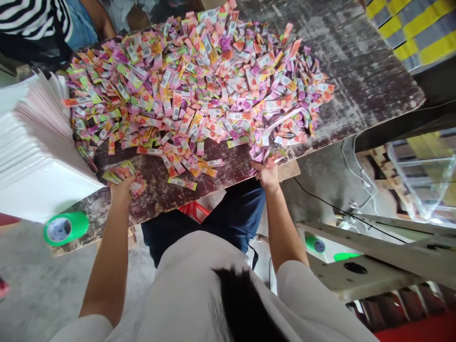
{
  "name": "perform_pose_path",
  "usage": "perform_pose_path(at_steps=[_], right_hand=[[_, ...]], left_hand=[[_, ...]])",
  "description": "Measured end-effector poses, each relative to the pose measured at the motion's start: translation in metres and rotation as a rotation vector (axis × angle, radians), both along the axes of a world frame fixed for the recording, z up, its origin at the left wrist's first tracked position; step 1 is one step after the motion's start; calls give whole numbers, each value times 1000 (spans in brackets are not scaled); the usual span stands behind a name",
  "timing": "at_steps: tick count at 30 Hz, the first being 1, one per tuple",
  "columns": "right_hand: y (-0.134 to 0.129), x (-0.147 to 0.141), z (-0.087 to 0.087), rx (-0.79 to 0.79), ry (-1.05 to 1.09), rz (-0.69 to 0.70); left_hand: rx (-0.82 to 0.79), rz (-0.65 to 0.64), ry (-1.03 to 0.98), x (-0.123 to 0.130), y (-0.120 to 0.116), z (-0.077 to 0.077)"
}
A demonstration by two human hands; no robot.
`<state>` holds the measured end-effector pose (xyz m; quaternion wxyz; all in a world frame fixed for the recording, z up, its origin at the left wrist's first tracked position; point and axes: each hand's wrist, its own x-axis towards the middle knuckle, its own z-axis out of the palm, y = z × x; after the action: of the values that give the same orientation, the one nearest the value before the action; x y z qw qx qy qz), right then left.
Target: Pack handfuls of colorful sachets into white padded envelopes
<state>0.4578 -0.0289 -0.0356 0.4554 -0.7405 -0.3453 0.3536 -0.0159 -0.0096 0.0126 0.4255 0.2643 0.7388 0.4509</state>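
Observation:
A wide heap of small colourful stick packets (199, 85), pink, orange, green and purple, covers much of the dark worn table (356, 71). At the near left of the table, my left hand (121, 191) is closed around a bunch of these packets (125, 172), with their ends sticking out past the fingers. My right hand (268, 176) is at the table's near edge, its fingers closed on several purple and pink packets (259, 154). Just beyond it a pale curved strip (280, 122) lies over the heap. The fingertips of both hands are partly hidden.
A thick stack of white sheets or bags (39, 142) stands at the left. A roll of green tape (66, 228) lies at the table's left corner. Another person's arm (98, 19) shows at the far left. A metal frame (374, 256) and cables (356, 166) are on the right.

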Motion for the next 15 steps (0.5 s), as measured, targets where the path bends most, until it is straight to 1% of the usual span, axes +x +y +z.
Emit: perform_pose_path(at_steps=[1, 2, 4, 6, 8, 9, 10, 12, 14, 15], right_hand=[[-7, -9, 2, 36, 98, 61], [-11, -21, 4, 37, 176, 124], [-10, -47, 11, -6, 269, 202], [7, -77, 20, -28, 286, 224], [35, -108, 28, -36, 270, 282], [52, -125, 32, -54, 266, 342], [69, -141, 35, -82, 261, 406], [100, -171, 37, -156, 186, 520], [122, -197, 35, -227, 16, 593], [129, -207, 32, -250, -75, 615]], left_hand=[[10, 12, -109, -4, -4, 5], [10, 26, -196, -5, -6, 10], [-16, 38, -294, 4, -5, 14], [-65, -1, -361, 28, 3, 11], [-91, -46, -417, 60, 16, 0], [-84, -43, -418, 75, 23, -7], [-61, -6, -386, 89, 31, -15], [-22, 131, -246, 110, 44, -29], [-15, 230, -98, 120, 54, -40], [-24, 241, -53, 122, 57, -44]])
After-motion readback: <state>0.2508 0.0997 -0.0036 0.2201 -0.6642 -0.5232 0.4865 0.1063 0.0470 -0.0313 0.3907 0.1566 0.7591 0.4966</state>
